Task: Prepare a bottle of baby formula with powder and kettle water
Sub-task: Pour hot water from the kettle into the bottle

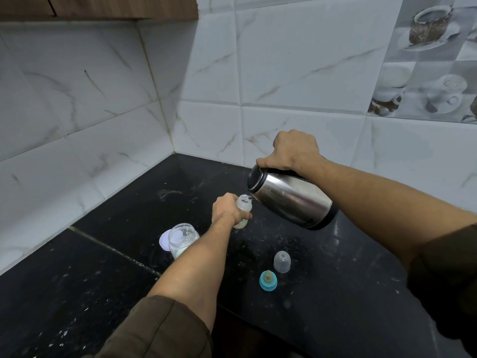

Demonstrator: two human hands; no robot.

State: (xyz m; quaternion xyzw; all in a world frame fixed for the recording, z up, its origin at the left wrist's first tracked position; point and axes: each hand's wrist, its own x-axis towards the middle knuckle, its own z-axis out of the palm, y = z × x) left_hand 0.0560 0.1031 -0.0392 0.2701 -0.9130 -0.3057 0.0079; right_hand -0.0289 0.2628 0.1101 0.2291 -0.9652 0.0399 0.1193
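Gripping the baby bottle (244, 204) with the fingers (244, 216) of the left hand (225, 208) curled round its body, neck and open mouth bare above them; holding it near upright, base down at the dark surface (335, 293), though whether touching cannot be told; clasping the handle of the steel kettle (294, 200) from above with the fingers (265, 160) of the right hand (294, 151) wrapped tight round it; tipping the kettle down to the left, black lid end lowest, spout right at the rim of the bottle's mouth, kettle base raised well off the surface.

Just left of the left forearm: a clear jar (183, 237), open, with something white inside; beside it on its far left, a pale round lid (164, 240) lying flat, touching or nearly so.

Right of that forearm and nearer the person: a clear domed cap (282, 261) standing on the surface; just beside it, nearer still, a teal ring (268, 280) with its teat pointing up; a small gap between the two.

White specks scattered over the surface; grey-veined white tiles (296, 73) on both walls of the corner behind; brown sleeves (160, 329) pushed up the forearms.
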